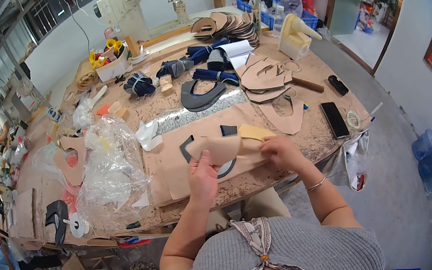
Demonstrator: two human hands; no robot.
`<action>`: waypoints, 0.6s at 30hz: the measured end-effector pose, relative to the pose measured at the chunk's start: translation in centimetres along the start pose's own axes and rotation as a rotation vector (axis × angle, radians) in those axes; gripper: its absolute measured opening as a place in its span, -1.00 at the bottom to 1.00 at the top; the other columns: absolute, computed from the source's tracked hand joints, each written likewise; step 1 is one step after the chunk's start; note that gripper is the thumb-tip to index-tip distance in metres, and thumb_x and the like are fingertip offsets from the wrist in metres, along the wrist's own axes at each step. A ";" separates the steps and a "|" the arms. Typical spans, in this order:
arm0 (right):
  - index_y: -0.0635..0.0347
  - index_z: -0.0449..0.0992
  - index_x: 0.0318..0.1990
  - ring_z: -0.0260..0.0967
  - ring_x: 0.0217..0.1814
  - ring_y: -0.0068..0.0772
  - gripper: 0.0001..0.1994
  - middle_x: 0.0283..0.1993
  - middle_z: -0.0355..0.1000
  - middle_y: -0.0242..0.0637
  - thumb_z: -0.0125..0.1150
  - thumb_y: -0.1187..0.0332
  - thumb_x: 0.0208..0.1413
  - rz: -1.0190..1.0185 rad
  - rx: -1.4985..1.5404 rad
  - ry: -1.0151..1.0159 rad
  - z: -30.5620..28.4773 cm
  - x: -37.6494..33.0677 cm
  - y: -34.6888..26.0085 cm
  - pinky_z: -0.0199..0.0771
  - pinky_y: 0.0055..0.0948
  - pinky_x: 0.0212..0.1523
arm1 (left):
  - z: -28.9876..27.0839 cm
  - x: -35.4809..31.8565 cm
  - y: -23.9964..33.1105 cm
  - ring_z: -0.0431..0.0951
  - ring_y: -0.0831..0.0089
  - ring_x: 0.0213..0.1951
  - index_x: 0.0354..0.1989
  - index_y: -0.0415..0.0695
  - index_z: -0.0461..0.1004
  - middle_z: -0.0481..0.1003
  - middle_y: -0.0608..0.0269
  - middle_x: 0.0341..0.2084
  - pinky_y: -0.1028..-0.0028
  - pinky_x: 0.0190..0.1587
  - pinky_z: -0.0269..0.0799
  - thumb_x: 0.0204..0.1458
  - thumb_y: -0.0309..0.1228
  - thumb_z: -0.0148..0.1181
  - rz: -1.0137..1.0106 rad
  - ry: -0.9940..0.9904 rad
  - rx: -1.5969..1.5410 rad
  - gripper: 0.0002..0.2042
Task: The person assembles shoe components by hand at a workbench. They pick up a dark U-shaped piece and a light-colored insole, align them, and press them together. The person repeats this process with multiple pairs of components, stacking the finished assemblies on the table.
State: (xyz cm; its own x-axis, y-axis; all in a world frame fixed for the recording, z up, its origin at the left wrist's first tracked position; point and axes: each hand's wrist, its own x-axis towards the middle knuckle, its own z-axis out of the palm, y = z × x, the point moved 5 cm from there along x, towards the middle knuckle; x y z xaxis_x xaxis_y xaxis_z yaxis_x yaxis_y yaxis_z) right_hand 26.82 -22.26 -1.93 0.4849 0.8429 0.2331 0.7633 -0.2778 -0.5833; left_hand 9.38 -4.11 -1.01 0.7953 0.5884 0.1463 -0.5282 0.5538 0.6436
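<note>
My left hand (204, 178) pinches a tan leather-like piece (213, 147), thumb on top, and holds it above the work board. Close to its right end is a pale yellow sheet (255, 132), which the closed fingers of my right hand (282, 151) grip at the edge. Whether the sheet is still joined to the tan piece I cannot tell. Below them, a dark grey curved piece (187, 148) lies on the tan board (175, 180), mostly covered by the tan piece and my left hand.
Beyond the board lie a dark grey U-shaped piece (202, 95), tied navy bundles (216, 76) and stacked tan cutouts (263, 77). A hammer (305, 84) and a phone (334, 120) are to the right. Crumpled clear plastic (110, 166) spreads at left. A sewing machine (140, 10) stands behind.
</note>
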 end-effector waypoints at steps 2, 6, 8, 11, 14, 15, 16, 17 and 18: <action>0.22 0.55 -0.17 0.49 -0.14 -0.12 -0.76 -0.23 0.53 -0.13 0.29 0.36 -0.02 0.355 0.433 0.233 -1.8 0.3 4.9 0.44 -0.26 -0.13 | 0.2 0.1 1.9 0.52 0.37 -0.01 0.01 -0.16 0.42 0.50 0.18 -0.06 0.31 0.02 0.48 0.26 -0.40 -0.03 0.093 0.041 -0.046 -0.78; 0.29 0.52 -0.15 0.47 -0.20 -0.23 -0.74 -0.25 0.52 -0.08 0.23 0.31 0.08 0.408 0.112 0.566 -6.6 0.7 11.5 0.44 -0.35 -0.19 | 0.6 -0.2 3.3 0.47 0.40 0.05 0.16 -0.12 0.33 0.44 0.26 0.04 0.33 0.05 0.46 0.27 -0.44 -0.07 0.124 0.031 -0.049 -0.69; 0.29 0.52 -0.12 0.46 -0.16 -0.28 -0.72 -0.20 0.52 -0.12 0.20 0.26 0.12 0.322 0.139 0.500 -6.6 1.6 7.1 0.43 -0.36 -0.17 | 0.7 -0.3 3.0 0.46 0.42 0.06 0.23 -0.08 0.29 0.41 0.29 0.07 0.33 0.07 0.45 0.27 -0.45 -0.08 0.097 0.017 -0.048 -0.65; 0.28 0.50 -0.06 0.43 -0.10 -0.37 -0.65 -0.13 0.51 -0.22 0.12 0.16 0.21 0.229 0.483 0.127 -1.6 2.7 1.6 0.43 -0.38 -0.13 | -0.1 -0.9 0.9 0.44 0.45 0.08 0.28 -0.02 0.24 0.39 0.33 0.09 0.32 0.10 0.43 0.27 -0.47 -0.08 0.028 -0.012 -0.071 -0.61; 0.29 0.46 0.03 0.44 -0.15 -0.51 -0.61 -0.05 0.48 -0.30 0.02 0.13 0.29 0.151 1.325 -0.460 6.4 1.8 -4.3 0.48 -0.45 -0.11 | 0.3 -1.6 -0.3 0.48 0.50 0.00 0.25 -0.02 0.29 0.44 0.35 0.04 0.39 0.05 0.43 0.25 -0.47 -0.05 -0.046 -0.008 -0.066 -0.62; 0.30 0.46 0.02 0.44 -0.16 -0.53 -0.63 -0.06 0.48 -0.30 0.04 0.16 0.28 0.176 1.326 -0.388 6.9 2.5 -4.7 0.48 -0.47 -0.14 | -0.6 -1.7 -0.4 0.48 0.52 -0.05 0.21 -0.04 0.33 0.46 0.35 -0.01 0.44 0.00 0.42 0.25 -0.47 -0.03 -0.048 0.000 0.059 -0.65; 0.31 0.46 0.02 0.44 -0.17 -0.54 -0.65 -0.07 0.49 -0.29 0.06 0.19 0.27 0.205 1.325 -0.315 6.9 3.3 -5.1 0.48 -0.49 -0.16 | -2.0 -1.7 -0.8 0.49 0.54 -0.10 0.18 -0.06 0.36 0.49 0.34 -0.05 0.48 -0.04 0.42 0.24 -0.46 0.00 -0.052 0.010 0.182 -0.67; 0.33 0.47 0.01 0.45 -0.18 -0.55 -0.66 -0.08 0.49 -0.29 0.08 0.22 0.26 0.239 1.327 -0.244 6.9 3.8 -5.7 0.48 -0.52 -0.19 | -2.8 -2.0 -0.6 0.49 0.56 -0.14 0.14 -0.08 0.40 0.51 0.34 -0.09 0.53 -0.09 0.41 0.23 -0.45 0.02 -0.063 0.025 0.307 -0.69; 0.33 0.50 -0.04 0.45 -0.26 -0.60 -0.72 -0.18 0.52 -0.35 0.16 0.31 0.20 0.177 1.213 -0.133 5.6 4.7 -6.4 0.47 -0.59 -0.25 | -3.5 -2.0 -0.1 0.48 0.58 -0.20 0.09 -0.11 0.44 0.53 0.34 -0.16 0.54 -0.14 0.40 0.20 -0.44 0.06 -0.041 0.057 0.416 -0.72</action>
State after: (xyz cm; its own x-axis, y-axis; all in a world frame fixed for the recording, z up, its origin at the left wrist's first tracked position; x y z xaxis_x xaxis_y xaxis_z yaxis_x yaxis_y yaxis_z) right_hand 21.83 -13.93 -1.51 0.4402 0.8971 0.0376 -0.2332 0.1547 -0.9601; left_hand 6.81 -3.28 -4.06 0.7891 0.6091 0.0796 -0.3216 0.2993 0.8984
